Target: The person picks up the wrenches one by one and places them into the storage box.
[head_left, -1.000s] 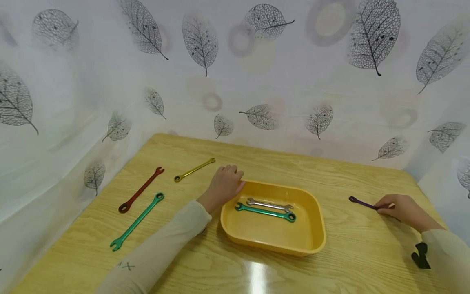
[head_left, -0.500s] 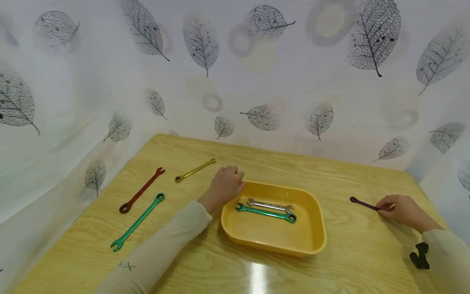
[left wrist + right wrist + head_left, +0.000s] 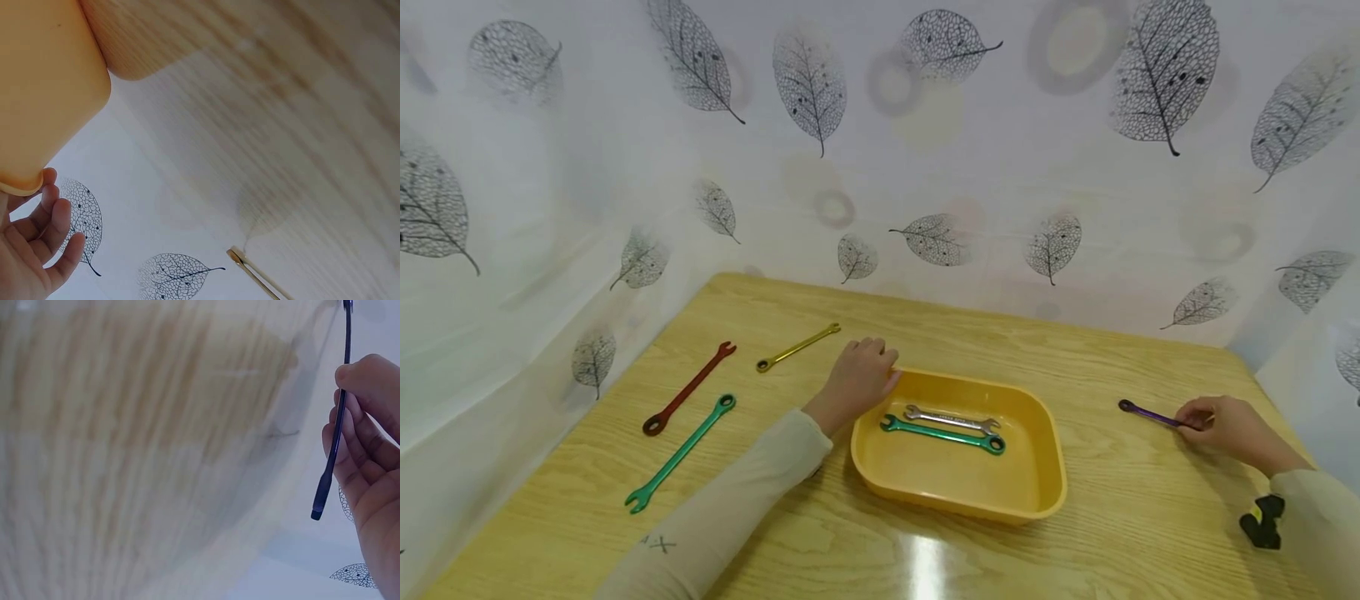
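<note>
Right hand (image 3: 1221, 421) pinching the purple wrench (image 3: 1146, 413) near one end, fingers curled round the shaft, ring end pointing away toward the tray side; in the wrist view, wrench (image 3: 334, 425) running up out of the frame, its top cut off, the lower tip free below the fingers (image 3: 362, 419). Whether lifted off the wooden surface (image 3: 1120, 500) or resting on it: cannot tell. Left hand (image 3: 856, 379) laid against the near-left corner of the yellow tray (image 3: 1037, 500), fingers relaxed and loosely bent on the rim, gripping nothing; from its wrist camera only the fingertips (image 3: 53, 225) and the tray's outer wall (image 3: 44, 81) visible. Inside the tray, just right of the left hand, a silver wrench (image 3: 951, 416) and a green wrench (image 3: 942, 433) side by side. Left of that hand, a gold wrench (image 3: 797, 347) nearest, then a red wrench (image 3: 688, 388) and a long green wrench (image 3: 679, 454). By the right sleeve, a small black object (image 3: 1261, 522), too indistinct to name.
</note>
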